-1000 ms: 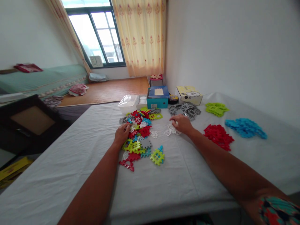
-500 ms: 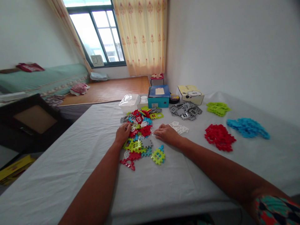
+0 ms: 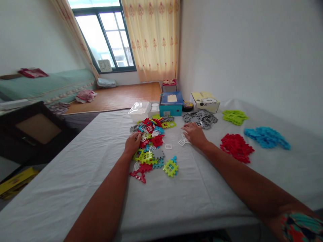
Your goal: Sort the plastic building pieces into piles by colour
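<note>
My left hand (image 3: 133, 143) rests at the left edge of a mixed pile of interlocking plastic building pieces (image 3: 157, 140). Its fingers are curled together against the pile, and whatever they hold, if anything, is hidden. My right hand (image 3: 195, 134) is over a small group of white lattice window pieces (image 3: 181, 142), partly covering them, with its fingers stretched out to the left. A single white window piece (image 3: 168, 146) lies flat between the pile and the right hand. Nearer me is a lime-green piece (image 3: 171, 168) with a blue piece (image 3: 174, 158) behind it.
Sorted heaps of grey pieces (image 3: 200, 118), green pieces (image 3: 235, 117), blue pieces (image 3: 266, 137) and red pieces (image 3: 236, 148) lie on the right. At the back stand a clear plastic container (image 3: 139, 110), a blue box (image 3: 171, 110) and a yellow box (image 3: 205, 101).
My right hand has moved right and away from me, from beside the mixed pile to over the white pieces. The single white piece now lies uncovered. My left hand has barely moved.
</note>
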### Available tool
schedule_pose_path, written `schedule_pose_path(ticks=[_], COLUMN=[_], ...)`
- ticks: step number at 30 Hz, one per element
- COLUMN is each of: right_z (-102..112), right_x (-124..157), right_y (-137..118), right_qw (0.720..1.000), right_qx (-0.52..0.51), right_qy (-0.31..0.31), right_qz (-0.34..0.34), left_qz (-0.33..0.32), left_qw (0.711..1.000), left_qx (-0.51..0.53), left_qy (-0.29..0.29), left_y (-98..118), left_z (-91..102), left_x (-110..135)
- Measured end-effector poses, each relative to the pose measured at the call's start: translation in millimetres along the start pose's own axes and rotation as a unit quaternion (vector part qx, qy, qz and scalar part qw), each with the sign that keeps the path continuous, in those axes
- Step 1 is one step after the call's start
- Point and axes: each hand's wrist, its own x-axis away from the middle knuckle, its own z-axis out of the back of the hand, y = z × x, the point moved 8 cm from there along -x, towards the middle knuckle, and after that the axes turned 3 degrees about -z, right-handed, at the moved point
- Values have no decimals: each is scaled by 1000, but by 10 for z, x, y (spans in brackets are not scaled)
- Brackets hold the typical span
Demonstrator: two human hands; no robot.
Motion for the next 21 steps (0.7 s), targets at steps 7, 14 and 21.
schedule_pose_path(ticks=[7,14,21], right_z=[-284,-228,-30], right_x=[160,114,20], right_y=[-857,-806,-126], right_qw=[972,983,999], right_qx=[-76,9,32], right_qy=[-80,-80,-34], right_qz=[208,164,-9], left_qz=[-16,-196,-288], left_qw=[1000,981,941], left_qx=[-10,5,-9], left_qy=[10,-5,-179], left_y=[42,690,1079], left_z=[34,49,-168], left_x=[12,112,274])
